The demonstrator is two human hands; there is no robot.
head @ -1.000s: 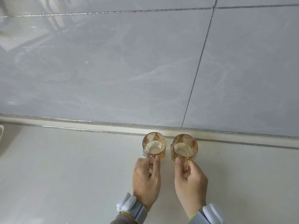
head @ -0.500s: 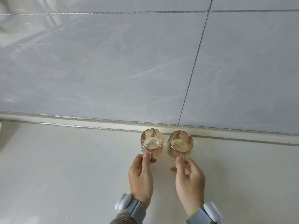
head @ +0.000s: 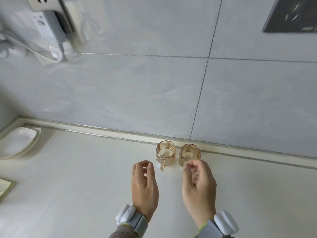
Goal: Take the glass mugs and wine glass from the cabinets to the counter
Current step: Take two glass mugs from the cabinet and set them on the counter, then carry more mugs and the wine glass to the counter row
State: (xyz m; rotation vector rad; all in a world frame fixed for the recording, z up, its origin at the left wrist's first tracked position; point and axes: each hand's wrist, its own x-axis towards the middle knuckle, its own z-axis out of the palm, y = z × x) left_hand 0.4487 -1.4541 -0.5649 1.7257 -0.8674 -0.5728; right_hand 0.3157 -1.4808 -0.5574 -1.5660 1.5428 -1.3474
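— Mugs first: where do they stand relative to the hands?

— Just beyond the fingertips. The left amber glass mug (head: 165, 152) stands just past the left hand (head: 145, 186), slightly to its right and apart from it. That hand's fingers are loosely curled and hold nothing. The right amber glass mug (head: 190, 154) is partly behind the fingertips of the right hand (head: 199, 188). Its thumb and forefinger curl close together where the handle would be, so I cannot tell whether they pinch it.

— And the setting?

— Both mugs sit on a pale cream counter (head: 77, 186), close to its raised back edge, below a wall of large grey marbled tiles (head: 137, 91). A white dish (head: 18, 142) lies far left near the corner. A socket (head: 41, 2) is high on the wall at the left, and a dark panel (head: 291, 16) is at the upper right. A grey wristband (head: 135, 220) with a white unit sits on each wrist.

— Which way do they face?

— Upright, mouths up, side by side with a narrow gap, the pair running along the wall. The left mug's handle points back toward the person; the right mug's handle is hidden.
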